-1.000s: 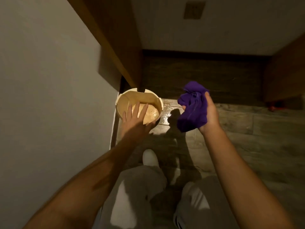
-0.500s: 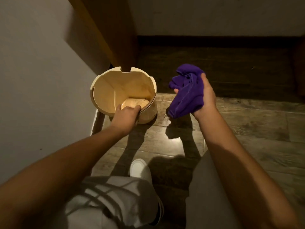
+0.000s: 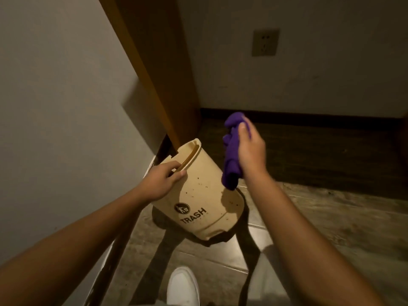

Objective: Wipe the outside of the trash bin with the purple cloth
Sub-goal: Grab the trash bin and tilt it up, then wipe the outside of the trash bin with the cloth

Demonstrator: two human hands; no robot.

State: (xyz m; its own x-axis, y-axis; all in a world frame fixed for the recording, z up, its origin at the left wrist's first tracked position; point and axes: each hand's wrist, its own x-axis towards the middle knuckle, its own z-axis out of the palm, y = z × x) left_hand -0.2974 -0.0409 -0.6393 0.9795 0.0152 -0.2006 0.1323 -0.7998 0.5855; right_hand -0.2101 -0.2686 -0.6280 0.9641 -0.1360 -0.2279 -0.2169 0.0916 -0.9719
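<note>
A beige trash bin [image 3: 202,195] marked "TRASH" leans away from me, its mouth turned toward the wall corner and its speckled side facing up. My left hand [image 3: 162,180] grips the bin's rim, fingers hooked over the edge. My right hand [image 3: 250,149] holds the bunched purple cloth [image 3: 231,155] just to the right of the bin's upper side; the cloth's lower end hangs close to the bin wall, and I cannot tell whether it touches.
A grey wall [image 3: 61,107] stands on the left, with a wooden door frame [image 3: 154,69] behind the bin. A wall socket [image 3: 265,42] sits on the far wall above a dark baseboard. My white shoe [image 3: 183,286] is on the tiled floor below.
The bin has been tipped from upright so that its outer side and "TRASH" label show. My right hand has turned with the cloth and come nearer the bin.
</note>
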